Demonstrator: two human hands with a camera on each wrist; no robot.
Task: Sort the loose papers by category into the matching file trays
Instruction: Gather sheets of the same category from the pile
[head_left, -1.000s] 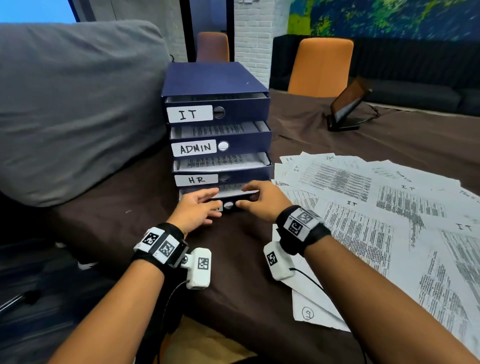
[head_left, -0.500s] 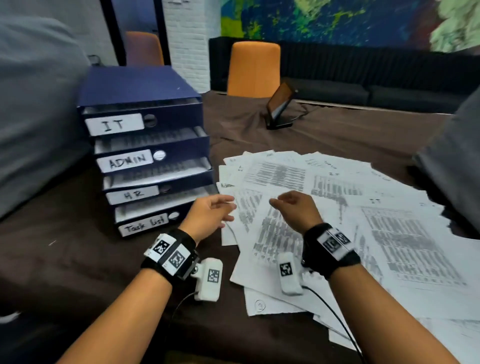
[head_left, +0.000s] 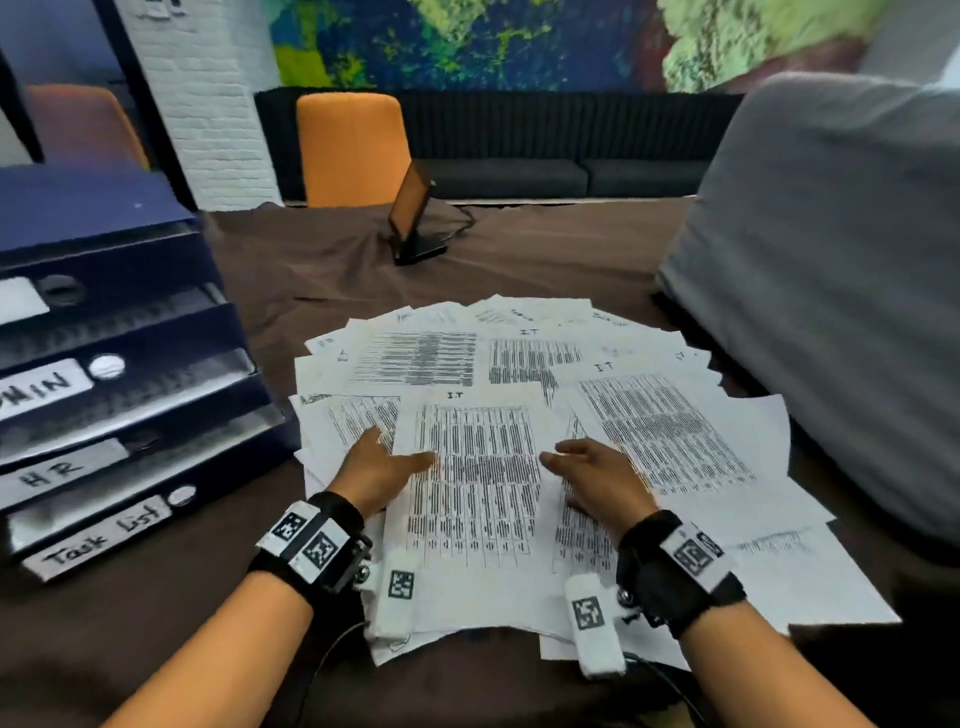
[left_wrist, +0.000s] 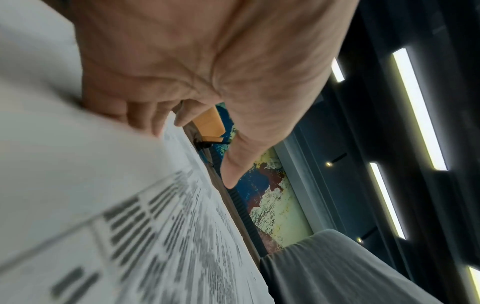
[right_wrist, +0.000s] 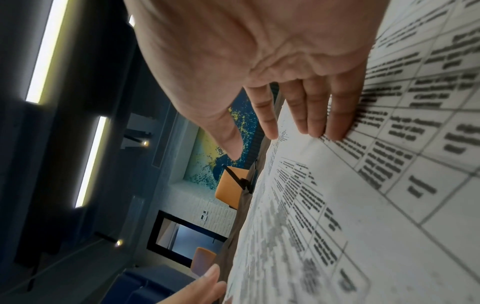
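Observation:
A stack of blue file trays (head_left: 156, 395) stands at the left, with the labels ADMIN (head_left: 41, 387), HR (head_left: 52, 475) and Task List (head_left: 98, 540); the top label is cut off. Loose printed papers (head_left: 675, 426) lie fanned over the middle of the table. The top sheet (head_left: 478, 493) is headed IT. My left hand (head_left: 400, 452) rests at its left edge, thumb on the sheet and fingers (left_wrist: 140, 115) partly hidden behind the paper's edge. My right hand (head_left: 566, 457) lies at the right edge, its straight fingers (right_wrist: 337, 115) touching the paper and its thumb spread. Neither hand holds anything.
A tablet on a stand (head_left: 413, 218) sits beyond the papers, with an orange chair (head_left: 353, 150) behind it. A big grey cushion (head_left: 831, 291) crowds the right side of the table. Brown cloth (head_left: 156, 649) covers the table.
Both hands have left the front of the bottom tray and moved right onto the paper pile, one on each side of the top IT sheet. The head view has swung right.

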